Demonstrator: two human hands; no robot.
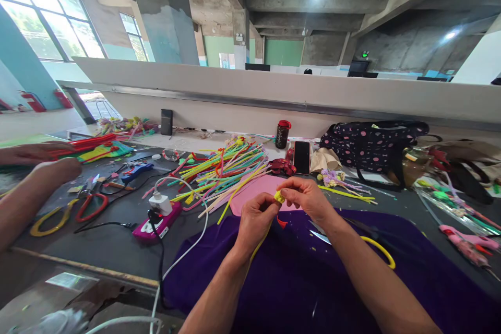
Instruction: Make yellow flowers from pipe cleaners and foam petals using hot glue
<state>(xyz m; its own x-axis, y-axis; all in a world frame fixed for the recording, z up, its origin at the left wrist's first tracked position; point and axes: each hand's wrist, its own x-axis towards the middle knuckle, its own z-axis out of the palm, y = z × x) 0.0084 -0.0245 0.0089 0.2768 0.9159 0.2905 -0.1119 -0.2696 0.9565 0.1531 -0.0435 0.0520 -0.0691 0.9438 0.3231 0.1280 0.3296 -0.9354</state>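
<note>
A small yellow fuzzy bud [279,197] on a long thin yellow stem is held up in front of me, over a purple cloth [297,282]. My left hand [254,219] is closed around the stem just below the bud, and the stem trails down along my wrist. With thumb and fingers pinched, my right hand [307,198] grips the bud itself. A small red scrap [282,223] shows just under my hands. Beneath my right forearm lie yellow-handled scissors [378,251], partly hidden. Behind my hands is a pink sheet [250,195].
A pile of coloured fuzzy stems [219,172] lies ahead. To the left are a purple power strip [158,224] with cords, red-handled scissors [92,207] and a co-worker's hands [58,172]. A phone [301,157], a bottle [282,134], a dotted bag [364,148] and a pink glue gun [465,240] are farther right.
</note>
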